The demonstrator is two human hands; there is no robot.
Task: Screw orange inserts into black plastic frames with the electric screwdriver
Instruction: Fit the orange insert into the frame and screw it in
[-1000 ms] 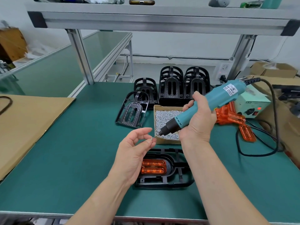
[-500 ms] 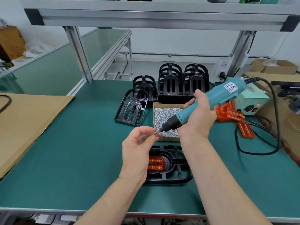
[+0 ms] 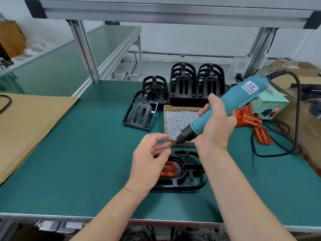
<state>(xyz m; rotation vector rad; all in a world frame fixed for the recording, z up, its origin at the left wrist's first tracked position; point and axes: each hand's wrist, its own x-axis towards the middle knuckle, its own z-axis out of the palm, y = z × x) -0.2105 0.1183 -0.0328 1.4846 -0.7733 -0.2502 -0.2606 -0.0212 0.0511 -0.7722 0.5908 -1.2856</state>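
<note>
A black plastic frame [image 3: 191, 173] lies flat on the green mat near the front edge, with an orange insert [image 3: 169, 169] seated in it and partly hidden by my left hand. My right hand [image 3: 214, 126] grips the teal electric screwdriver [image 3: 224, 106], its black nose angled down-left above the frame. My left hand [image 3: 149, 159] hovers over the frame's left part and pinches a small screw [image 3: 169, 148] right at the driver's tip.
A cardboard box of screws [image 3: 178, 119] sits behind the frame. Stacks of black frames [image 3: 196, 84] stand at the back, one frame [image 3: 140, 110] leaning in front. Loose orange inserts [image 3: 255, 124] and a power supply [image 3: 269, 106] lie right. Brown cardboard [image 3: 26, 126] covers the left.
My left hand has turned and shifted slightly right over the frame, keeping its fingertips at the driver's tip. The screwdriver has stayed nearly in place.
</note>
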